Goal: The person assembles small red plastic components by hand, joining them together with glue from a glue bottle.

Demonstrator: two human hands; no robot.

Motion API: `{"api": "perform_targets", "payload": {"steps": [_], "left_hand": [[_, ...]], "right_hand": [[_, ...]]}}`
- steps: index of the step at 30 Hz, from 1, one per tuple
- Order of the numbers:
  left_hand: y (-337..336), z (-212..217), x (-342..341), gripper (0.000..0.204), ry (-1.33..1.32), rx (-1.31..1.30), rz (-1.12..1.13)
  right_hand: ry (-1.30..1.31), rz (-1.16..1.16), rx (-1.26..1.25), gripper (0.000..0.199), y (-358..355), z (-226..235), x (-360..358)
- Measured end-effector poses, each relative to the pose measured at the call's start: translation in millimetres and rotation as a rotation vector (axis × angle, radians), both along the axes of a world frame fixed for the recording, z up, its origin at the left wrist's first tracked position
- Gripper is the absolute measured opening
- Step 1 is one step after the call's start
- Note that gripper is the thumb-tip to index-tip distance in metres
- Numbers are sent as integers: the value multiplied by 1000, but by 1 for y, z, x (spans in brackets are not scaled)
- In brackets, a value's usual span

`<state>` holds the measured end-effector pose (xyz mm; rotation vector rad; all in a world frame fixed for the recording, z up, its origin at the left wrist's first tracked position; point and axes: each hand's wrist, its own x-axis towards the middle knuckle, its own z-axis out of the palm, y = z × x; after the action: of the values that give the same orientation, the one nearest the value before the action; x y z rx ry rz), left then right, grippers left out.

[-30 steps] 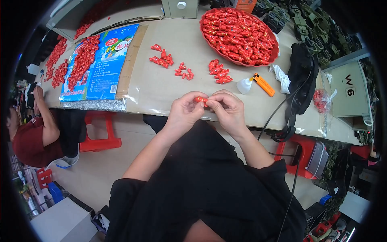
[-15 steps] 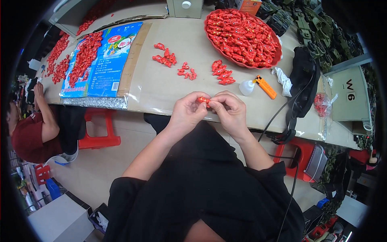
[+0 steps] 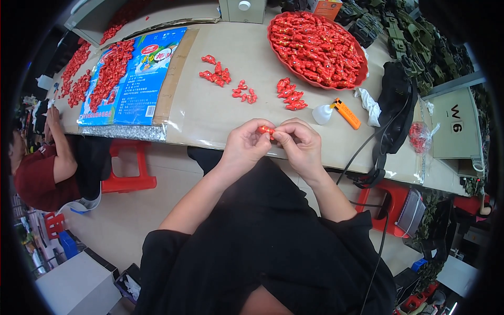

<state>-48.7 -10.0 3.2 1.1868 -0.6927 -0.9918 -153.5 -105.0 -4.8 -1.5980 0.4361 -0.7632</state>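
Just over the table's front edge, my left hand (image 3: pixel 245 145) and my right hand (image 3: pixel 300 145) pinch one small red plastic figure (image 3: pixel 266 130) between their fingertips. The fingers cover much of it, so its exact shape is partly hidden. Beyond my hands lie small loose red parts (image 3: pixel 244 93) and a group of red pieces (image 3: pixel 216 74). A short row of red figures (image 3: pixel 291 94) lies to the right of these. Near my right hand stand a small white squeeze bottle (image 3: pixel 322 114) and an orange box cutter (image 3: pixel 347 113).
A red scalloped tray (image 3: pixel 362 79) heaped with red figures stands at the back right. Crumpled white tissue (image 3: pixel 369 107) and a black bag (image 3: pixel 396 100) with a cable lie right. Red parts cover a blue cardboard sheet (image 3: pixel 137 100) at left, where another person (image 3: pixel 44 163) sits.
My hands keep almost the same pose around the red figure. The co-worker's hand at the far left has shifted slightly.
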Motion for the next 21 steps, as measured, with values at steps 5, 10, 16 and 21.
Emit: {"api": "perform_targets", "payload": {"steps": [5,10,16,21], "left_hand": [[0,-1,0,14,11,-11,0],[0,0,0,15,7,-18,0],[3,1,4,16,57,-12,-33],[2,1,2,17,78,-38,-15]], "right_hand": [[7,4,2,3,0,1,0],[9,7,3,2,1,3,0],[-13,1,28,2,2,5,1],[4,0,-12,2,1,1,0]]}}
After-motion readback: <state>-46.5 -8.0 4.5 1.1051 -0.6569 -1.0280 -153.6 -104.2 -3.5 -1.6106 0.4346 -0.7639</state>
